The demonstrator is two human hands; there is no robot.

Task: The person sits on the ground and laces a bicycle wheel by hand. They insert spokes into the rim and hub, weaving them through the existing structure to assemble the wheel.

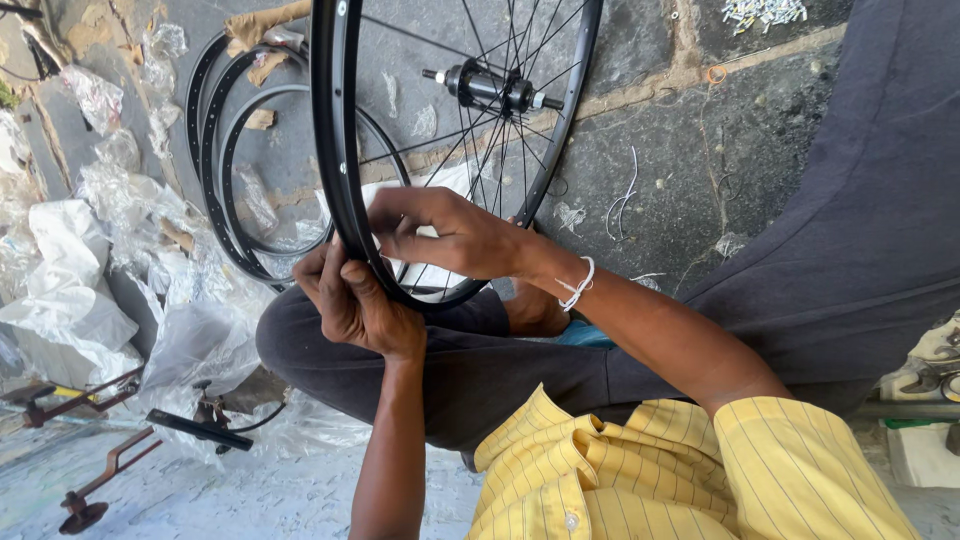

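I'm holding a black bicycle wheel rim upright in the centre of the frame, working at its lower edge. My left hand is pinching the rim from the outside at centre-left, fingers curled tight against it. My right hand is reaching in through the wheel, fingers closed on the inner side of the rim. I can't tell whether a spoke nipple is between the fingertips, too small.

Progress, as I judge it: the hub at top centre already has spokes running down to the rim on the right side. The left stretch of rim is showing bare holes, so lacing looks partly done with a good share left.

Bare rims are leaning stacked at upper left, not yet built. Loose plastic wrapping is lying along the left edge. A small heap of pale metal bits, maybe nipples, is lying at top right on the stone floor. No real containers in view; nothing is sitting in a box or tray.
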